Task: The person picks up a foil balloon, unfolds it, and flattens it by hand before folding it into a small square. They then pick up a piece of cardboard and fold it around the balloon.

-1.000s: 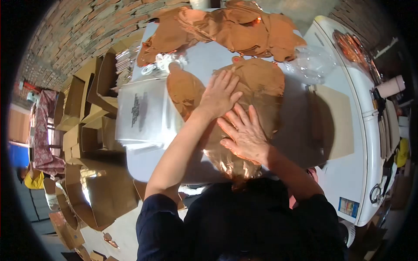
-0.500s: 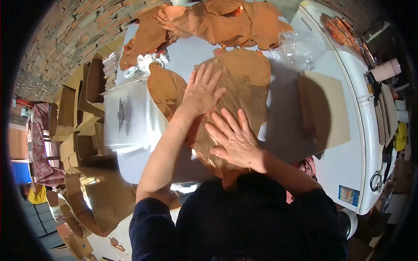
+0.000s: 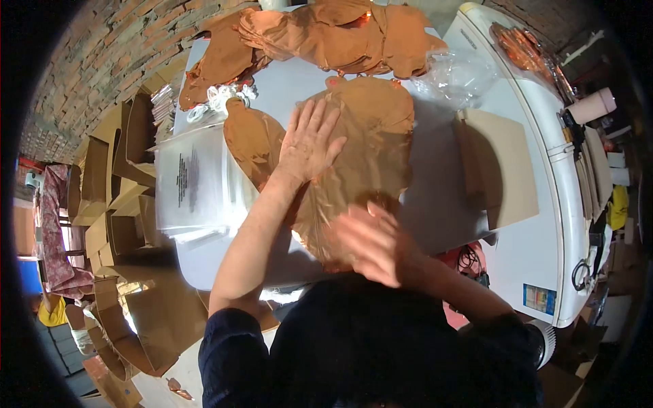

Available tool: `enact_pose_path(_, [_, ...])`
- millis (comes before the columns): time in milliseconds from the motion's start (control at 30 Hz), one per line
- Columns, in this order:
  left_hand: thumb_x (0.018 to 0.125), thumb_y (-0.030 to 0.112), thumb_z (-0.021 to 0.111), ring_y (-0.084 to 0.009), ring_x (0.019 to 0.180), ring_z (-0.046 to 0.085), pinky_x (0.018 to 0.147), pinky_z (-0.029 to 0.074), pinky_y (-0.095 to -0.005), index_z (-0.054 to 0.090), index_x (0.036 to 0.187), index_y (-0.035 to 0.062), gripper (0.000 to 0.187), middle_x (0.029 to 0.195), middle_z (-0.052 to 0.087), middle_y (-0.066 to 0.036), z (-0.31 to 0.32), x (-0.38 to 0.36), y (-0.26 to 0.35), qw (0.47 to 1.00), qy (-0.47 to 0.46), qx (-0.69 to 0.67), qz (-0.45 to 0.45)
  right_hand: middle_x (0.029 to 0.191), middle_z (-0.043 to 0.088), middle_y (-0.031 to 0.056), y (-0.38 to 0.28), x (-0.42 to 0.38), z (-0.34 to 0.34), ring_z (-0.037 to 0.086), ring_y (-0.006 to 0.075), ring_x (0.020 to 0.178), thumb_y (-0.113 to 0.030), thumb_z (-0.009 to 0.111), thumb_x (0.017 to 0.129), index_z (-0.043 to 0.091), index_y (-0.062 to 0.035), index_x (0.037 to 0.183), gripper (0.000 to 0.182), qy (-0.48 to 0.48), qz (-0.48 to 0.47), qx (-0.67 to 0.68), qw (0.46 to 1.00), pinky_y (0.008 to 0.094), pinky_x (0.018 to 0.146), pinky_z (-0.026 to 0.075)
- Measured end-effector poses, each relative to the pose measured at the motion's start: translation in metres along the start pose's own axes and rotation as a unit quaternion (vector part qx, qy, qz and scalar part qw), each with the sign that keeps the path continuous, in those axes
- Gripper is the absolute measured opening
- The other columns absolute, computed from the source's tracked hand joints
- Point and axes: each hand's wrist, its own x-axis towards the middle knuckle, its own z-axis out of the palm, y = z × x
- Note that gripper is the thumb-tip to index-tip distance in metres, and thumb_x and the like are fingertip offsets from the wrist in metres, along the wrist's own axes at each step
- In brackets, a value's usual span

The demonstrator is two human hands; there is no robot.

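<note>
A flat, uninflated copper-coloured foil balloon (image 3: 371,146) with rounded lobes lies spread on the table in front of me. My left hand (image 3: 309,143) rests palm down on its upper left part, fingers stretched out. Over the balloon's lower end, close to my body, is my right hand (image 3: 374,245), blurred by motion, its fingers extended and nothing visible in them. The narrow bottom of the balloon reaches the table's near edge, partly hidden by my right hand.
More copper foil balloons (image 3: 326,37) are heaped along the far edge. Clear plastic bags (image 3: 194,180) and white ties (image 3: 228,98) lie left, a crumpled clear bag (image 3: 459,78) and a cardboard piece (image 3: 503,166) right. Open cartons (image 3: 146,319) stand left; a white fridge-like cabinet (image 3: 544,129) borders the right.
My right hand has turned and swept down toward my body along the balloon's lower part. The balloon's bottom tip no longer shows over my shirt. My left hand stays pressed on the balloon.
</note>
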Motion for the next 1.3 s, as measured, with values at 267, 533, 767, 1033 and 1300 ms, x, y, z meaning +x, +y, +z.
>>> enact_pose_path(267, [0.099, 0.045, 0.051, -0.0339, 0.16, 0.015, 0.13, 0.01, -0.0522, 0.033, 0.163, 0.0121, 0.074, 0.172, 0.023, -0.016, -0.003, -0.003, 0.0, 0.999, -0.053, 0.005, 0.005, 0.164, 0.035, 0.0235, 0.098, 0.148, 0.058, 0.023, 0.036, 0.157, -0.037, 0.057, 0.101, 0.029, 0.0001, 0.161, 0.076, 0.168, 0.129, -0.021, 0.977, 0.0514, 0.127, 0.019])
enact_pose_path(533, [0.105, 0.056, 0.042, -0.0373, 0.156, 0.027, 0.128, 0.017, -0.0534, 0.04, 0.16, 0.0155, 0.068, 0.166, 0.036, -0.018, 0.001, -0.001, 0.002, 1.0, -0.005, -0.019, -0.015, 0.151, 0.048, 0.028, 0.179, 0.088, -0.004, 0.038, 0.0388, 0.148, -0.036, 0.071, 0.093, 0.052, 0.0049, 0.142, 0.067, 0.113, 0.268, -0.288, 0.912, 0.0572, 0.122, 0.028])
enact_pose_path(767, [0.102, 0.054, 0.043, -0.0357, 0.159, 0.021, 0.13, 0.012, -0.0528, 0.038, 0.161, 0.0098, 0.074, 0.168, 0.031, -0.018, -0.002, 0.001, 0.002, 0.998, -0.042, -0.031, -0.022, 0.166, 0.033, 0.0208, 0.152, 0.144, 0.033, 0.025, 0.0367, 0.157, -0.045, 0.047, 0.105, 0.037, 0.0013, 0.157, 0.07, 0.148, 0.184, -0.246, 0.94, 0.0535, 0.127, 0.015])
enact_pose_path(1033, [0.102, 0.055, 0.042, -0.0352, 0.159, 0.02, 0.13, 0.011, -0.053, 0.031, 0.164, 0.0068, 0.079, 0.171, 0.027, -0.015, -0.001, 0.001, 0.001, 0.998, -0.057, -0.023, -0.028, 0.167, 0.034, 0.0173, 0.163, 0.157, 0.041, 0.023, 0.0311, 0.158, -0.044, 0.037, 0.109, 0.036, -0.003, 0.16, 0.065, 0.092, 0.2, -0.169, 0.961, 0.0506, 0.128, 0.012])
enact_pose_path(1300, [0.101, 0.047, 0.054, -0.0381, 0.156, 0.028, 0.128, 0.02, -0.0521, 0.039, 0.159, 0.0053, 0.073, 0.164, 0.036, -0.021, -0.007, -0.008, -0.008, 0.996, 0.042, -0.058, -0.05, 0.168, 0.033, 0.0162, 0.166, 0.156, 0.043, 0.019, 0.0306, 0.16, -0.052, 0.035, 0.108, 0.033, -0.005, 0.162, 0.072, 0.092, 0.203, -0.142, 0.964, 0.0529, 0.129, 0.006])
